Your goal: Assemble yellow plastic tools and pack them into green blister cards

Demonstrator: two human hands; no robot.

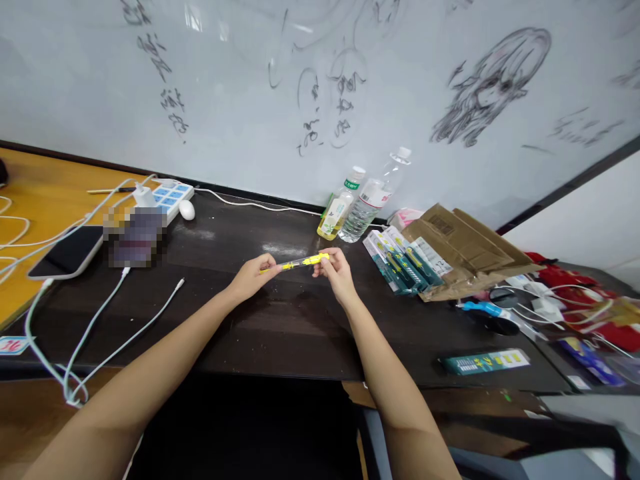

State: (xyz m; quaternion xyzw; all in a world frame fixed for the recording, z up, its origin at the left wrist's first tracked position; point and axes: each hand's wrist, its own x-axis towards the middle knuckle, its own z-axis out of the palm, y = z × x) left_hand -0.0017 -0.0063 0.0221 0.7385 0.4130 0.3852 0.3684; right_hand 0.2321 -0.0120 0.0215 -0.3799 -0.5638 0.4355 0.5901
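Note:
A slim yellow highlighter (295, 264) with a clear middle section is held level above the dark table (280, 333). My left hand (254, 275) pinches its left end between thumb and curled fingers. At the other end, my right hand (338, 275) grips the solid yellow part, thumb and fingertips pressed on it. Both hands are closed, and the highlighter spans the gap between them. Just beyond my right hand stand a small bottle of yellow liquid (336, 212) and a larger clear water bottle (367, 208).
Several green-and-white boxes (400, 263) lean by a brown cardboard package (457, 243) on the right. Another green box (487, 362) lies near the front edge. At left are phones (67, 253), white cables (153, 320) and a power strip (173, 197). A whiteboard (225, 100) rises behind.

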